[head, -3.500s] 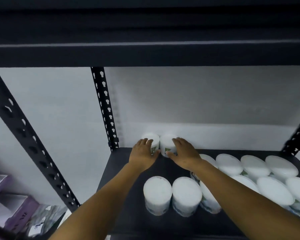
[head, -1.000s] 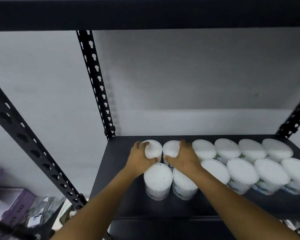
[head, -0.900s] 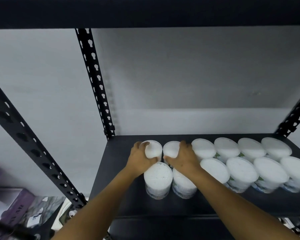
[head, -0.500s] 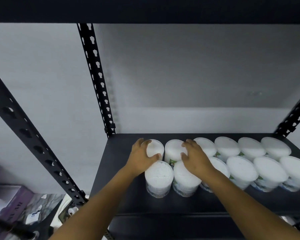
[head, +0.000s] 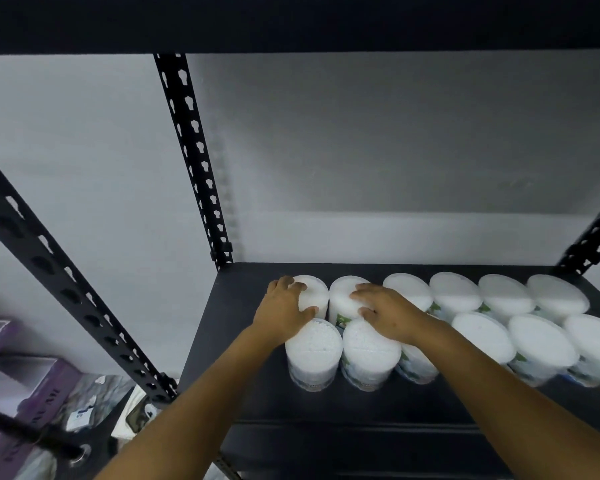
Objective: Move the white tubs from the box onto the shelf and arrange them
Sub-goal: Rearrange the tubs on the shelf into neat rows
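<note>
Two rows of white tubs stand upright on the dark shelf, lids up, packed side by side. The left hand curls around the leftmost tub of the back row, thumb on its near side and fingers over its lid edge. The right hand grips the second back-row tub, fingers on the lid and thumb against the side. Both tubs touch each other and sit just behind the front-row pair.

The tubs look like light, stiff plastic with smooth labelled sides and flat lids — likely easy to slide on the shelf but prone to tipping if pushed high up. The best hold seems to be around the body below the lid rim — not by the lid, which might pop off. The box is not in view.
</note>
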Available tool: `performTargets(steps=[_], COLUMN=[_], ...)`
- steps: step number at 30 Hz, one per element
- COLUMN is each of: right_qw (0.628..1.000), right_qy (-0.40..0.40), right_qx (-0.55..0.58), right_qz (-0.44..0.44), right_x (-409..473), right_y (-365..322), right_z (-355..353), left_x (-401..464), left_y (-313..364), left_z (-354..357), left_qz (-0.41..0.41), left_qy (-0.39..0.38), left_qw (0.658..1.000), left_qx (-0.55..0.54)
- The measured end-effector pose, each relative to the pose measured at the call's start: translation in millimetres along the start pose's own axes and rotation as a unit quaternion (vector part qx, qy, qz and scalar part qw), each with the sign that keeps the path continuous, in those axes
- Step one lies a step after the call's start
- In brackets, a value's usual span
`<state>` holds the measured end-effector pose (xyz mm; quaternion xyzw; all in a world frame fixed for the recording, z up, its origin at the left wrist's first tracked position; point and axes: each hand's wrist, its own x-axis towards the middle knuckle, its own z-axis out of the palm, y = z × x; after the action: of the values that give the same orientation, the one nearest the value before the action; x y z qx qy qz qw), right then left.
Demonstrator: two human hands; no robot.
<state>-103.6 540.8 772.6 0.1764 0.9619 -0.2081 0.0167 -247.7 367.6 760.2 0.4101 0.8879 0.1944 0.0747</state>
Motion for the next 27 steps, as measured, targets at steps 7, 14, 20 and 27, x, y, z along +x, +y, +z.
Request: performTargets(steps=[7, 14, 20, 27], right_qw=[0.999, 0.997, 0.994, 0.994], right_qy=[0.032, 0.033, 0.072, 0.069], right_qx=[-0.036, -0.055, -0.044, -0.037], right_qz=[0.022, 0.040, 0.070, 0.072], right_x=[-2, -9, -5, -4], right_y=[-7, -15, -20, -25], right_z=[0, 2, 6, 2], left_x=[-3, -6, 0, 0], left_y=[4, 16, 20, 22], left_z=[-4, 1, -1, -1], left_qz=[-0.005, -0.030, -0.037, -0.041], left_qy=[-0.023, 0.012, -0.026, -0.014], left_qw=[1.000, 0.996, 0.999, 0.998], left_qx=[-0.015, 0.079, 0.016, 0.056])
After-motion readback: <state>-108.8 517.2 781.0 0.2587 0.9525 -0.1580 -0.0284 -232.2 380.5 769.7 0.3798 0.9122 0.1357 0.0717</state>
